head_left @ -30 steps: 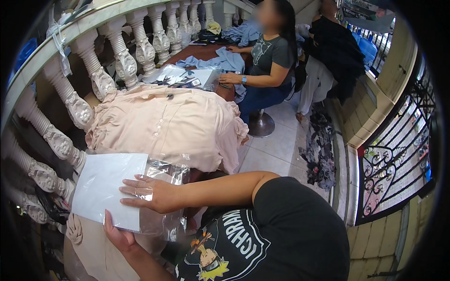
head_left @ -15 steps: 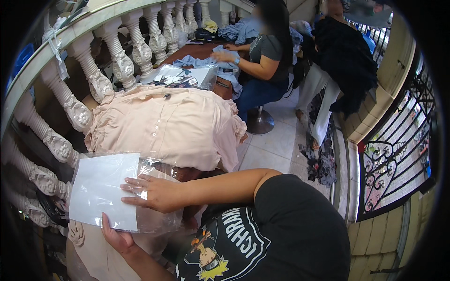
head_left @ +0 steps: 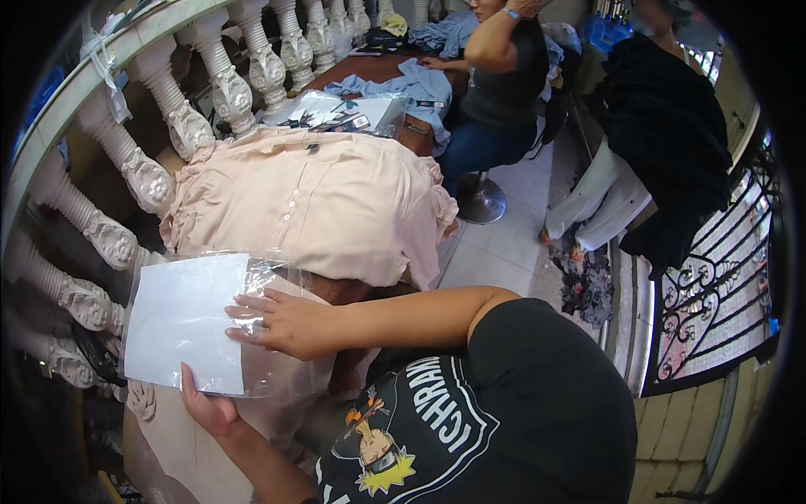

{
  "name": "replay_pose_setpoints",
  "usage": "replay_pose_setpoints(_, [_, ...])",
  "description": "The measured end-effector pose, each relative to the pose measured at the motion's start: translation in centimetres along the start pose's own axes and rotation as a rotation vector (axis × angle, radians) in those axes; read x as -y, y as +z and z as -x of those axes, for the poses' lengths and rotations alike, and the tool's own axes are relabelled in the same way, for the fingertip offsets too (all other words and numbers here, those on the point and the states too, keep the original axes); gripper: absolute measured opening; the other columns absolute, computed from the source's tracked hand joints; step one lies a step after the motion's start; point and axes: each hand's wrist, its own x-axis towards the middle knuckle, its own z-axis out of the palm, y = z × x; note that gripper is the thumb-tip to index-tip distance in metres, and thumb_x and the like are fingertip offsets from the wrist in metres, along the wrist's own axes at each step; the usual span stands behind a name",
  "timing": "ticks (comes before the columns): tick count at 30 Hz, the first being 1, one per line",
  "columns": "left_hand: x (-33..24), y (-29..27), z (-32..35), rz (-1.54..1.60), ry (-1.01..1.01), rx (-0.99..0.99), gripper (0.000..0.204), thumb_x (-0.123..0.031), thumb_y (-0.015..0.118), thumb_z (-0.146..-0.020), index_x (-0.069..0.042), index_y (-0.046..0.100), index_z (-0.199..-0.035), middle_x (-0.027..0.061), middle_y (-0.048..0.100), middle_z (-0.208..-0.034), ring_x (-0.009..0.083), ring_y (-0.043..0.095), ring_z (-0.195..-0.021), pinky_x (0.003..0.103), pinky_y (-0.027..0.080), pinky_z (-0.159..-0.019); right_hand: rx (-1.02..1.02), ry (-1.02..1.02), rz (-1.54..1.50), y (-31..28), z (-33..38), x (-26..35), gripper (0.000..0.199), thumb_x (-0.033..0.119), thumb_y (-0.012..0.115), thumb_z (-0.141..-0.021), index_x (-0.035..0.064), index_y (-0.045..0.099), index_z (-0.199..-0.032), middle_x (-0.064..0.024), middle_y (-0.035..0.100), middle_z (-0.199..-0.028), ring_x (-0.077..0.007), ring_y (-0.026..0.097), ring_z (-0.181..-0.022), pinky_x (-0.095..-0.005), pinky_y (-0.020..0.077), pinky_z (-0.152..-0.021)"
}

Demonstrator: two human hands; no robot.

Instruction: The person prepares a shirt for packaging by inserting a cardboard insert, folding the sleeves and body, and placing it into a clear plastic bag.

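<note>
A clear plastic bag (head_left: 290, 370) with a white sheet (head_left: 185, 315) inside lies at the left, over pale pink cloth. My left hand (head_left: 210, 410) grips the bag's near edge, its thumb on top and the other fingers hidden underneath. Flat on the bag's right part rests my right hand (head_left: 290, 325), fingers spread across the sheet's right edge. Just beyond the bag is a thick stack of pale pink buttoned garments (head_left: 336, 210). More pink fabric (head_left: 189, 454) hangs below my left hand.
A white balustrade (head_left: 227, 84) runs along the left. Farther back, a seated person (head_left: 504, 92) is beside a table with light blue garments (head_left: 411, 88) and plastic packets (head_left: 336, 113). At the right, a person carries dark cloth (head_left: 663, 134) near a black iron gate (head_left: 714, 294).
My hands keep nearly the same hold on the bag. The seated person has raised one hand to the head. The person with dark cloth has moved nearer the gate. The view has shifted slightly.
</note>
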Motion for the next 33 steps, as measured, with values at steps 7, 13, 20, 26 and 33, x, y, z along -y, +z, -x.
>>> replay_pose_setpoints(7, [-0.4, -0.3, 0.9, 0.015, -0.015, -0.011, 0.04, -0.02, 0.044, -0.095, 0.008, 0.041, -0.124, 0.0173, 0.051, -0.121, 0.0272, 0.053, -0.11, 0.04, 0.044, -0.093, 0.042, -0.009, 0.023, 0.9, 0.0, 0.0, 0.059, 0.014, 0.043, -0.086, 0.0134, 0.027, -0.143, -0.0192, 0.025, -0.146, -0.0355, 0.023, -0.136, -0.051, 0.0224, -0.107])
replay_pose_setpoints(13, [0.1, -1.4, 1.3, 0.029, 0.005, -0.056, 0.042, -0.021, 0.045, -0.094, 0.007, 0.041, -0.125, 0.0169, 0.051, -0.122, 0.0275, 0.052, -0.111, 0.042, 0.043, -0.094, 0.022, -0.036, -0.047, 2.0, -0.1, -0.1, 0.063, 0.013, 0.045, -0.084, 0.0129, 0.025, -0.143, -0.02, 0.025, -0.146, -0.0348, 0.022, -0.136, -0.0503, 0.0234, -0.107])
replay_pose_setpoints(20, [3.4, -6.8, -0.8, 0.195, -0.334, -0.17, 0.06, -0.034, 0.048, -0.091, 0.0, 0.031, -0.137, 0.017, 0.04, -0.137, 0.0326, 0.037, -0.128, 0.048, 0.027, -0.108, 0.278, 0.055, -0.047, 9.2, 0.7, -2.5, 0.055, 0.016, 0.047, -0.085, 0.0099, 0.035, -0.138, -0.0194, 0.029, -0.144, -0.035, 0.026, -0.135, -0.0488, 0.0258, -0.107])
replay_pose_setpoints(26, [4.1, -7.1, 0.7, 0.084, -0.308, -0.283, 0.055, -0.029, 0.051, -0.091, -0.002, 0.031, -0.134, 0.0181, 0.039, -0.135, 0.0343, 0.037, -0.125, 0.052, 0.033, -0.103, 0.34, 0.041, -0.05, 10.9, 1.7, -2.8, 0.048, 0.024, 0.046, -0.09, 0.0093, 0.04, -0.135, -0.0189, 0.036, -0.14, -0.0351, 0.032, -0.131, -0.0484, 0.0296, -0.104])
replay_pose_setpoints(33, [5.1, -8.4, 0.7, 0.012, -0.157, -0.268, 0.042, 0.002, 0.046, -0.087, -0.002, 0.036, -0.127, 0.0181, 0.047, -0.12, 0.0316, 0.051, -0.109, 0.049, 0.047, -0.088, 0.289, -0.014, -0.079, 10.0, 1.3, -2.1, 0.052, 0.027, 0.053, -0.087, 0.0099, 0.04, -0.135, -0.0195, 0.039, -0.137, -0.0368, 0.035, -0.128, -0.0463, 0.0317, -0.102])
